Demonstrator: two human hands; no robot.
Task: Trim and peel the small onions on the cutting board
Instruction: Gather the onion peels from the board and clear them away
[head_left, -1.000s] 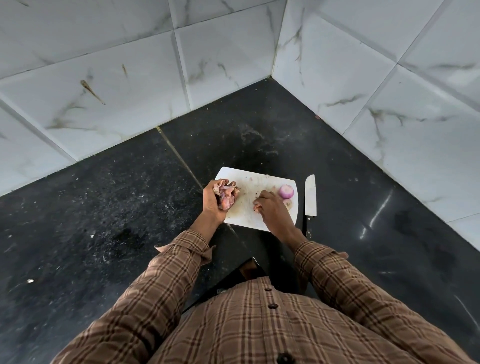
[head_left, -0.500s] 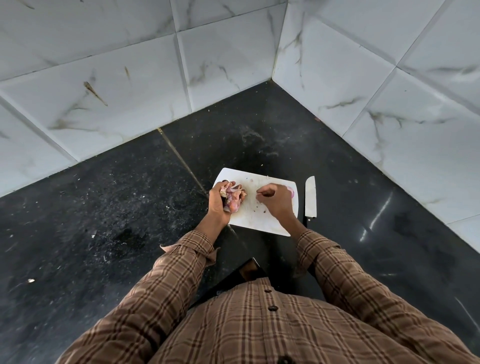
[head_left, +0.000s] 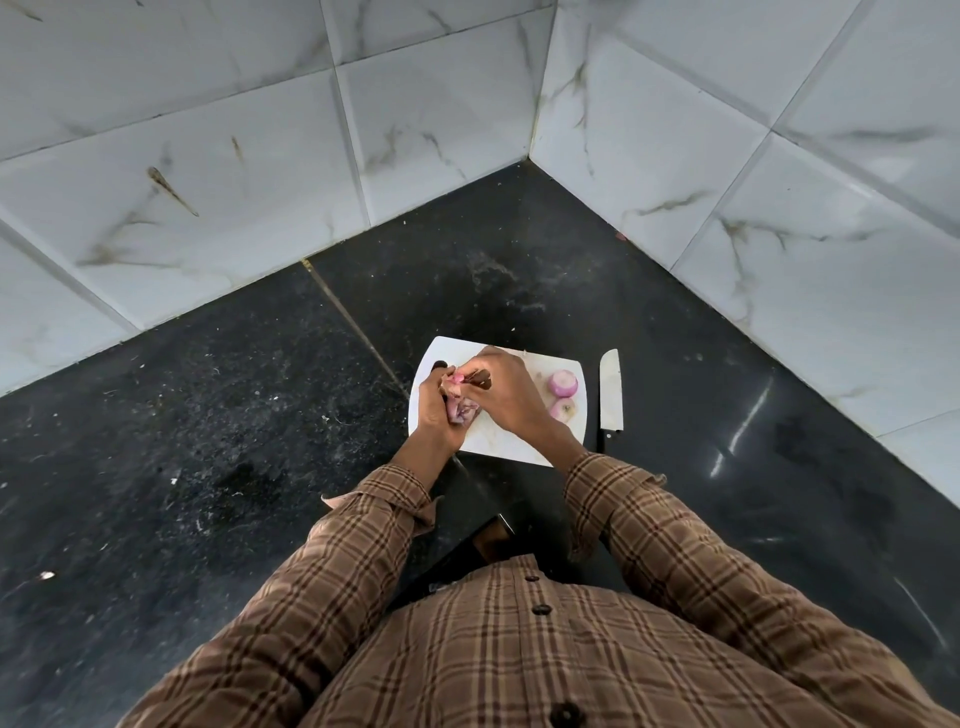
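A white cutting board (head_left: 519, 447) lies on the black counter. Above its left part my left hand (head_left: 434, 413) is closed around a bunch of pinkish onion skins (head_left: 462, 410). My right hand (head_left: 506, 397) meets it from the right, fingertips pinching a brown scrap of skin (head_left: 480, 380) at the top of the bunch. Two peeled purple-pink small onions rest on the board's right side, one (head_left: 563, 383) behind the other (head_left: 563, 409). Whether an onion sits inside my left hand is hidden.
A knife (head_left: 611, 389) with a pale blade lies on the counter just right of the board, handle toward me. White marble-look tiled walls meet in a corner behind. The dark counter (head_left: 234, 441) carries small crumbs and specks on the left.
My right hand has left the right part of the board and joined my left hand with a scrap of skin. The two peeled onions are uncovered now.
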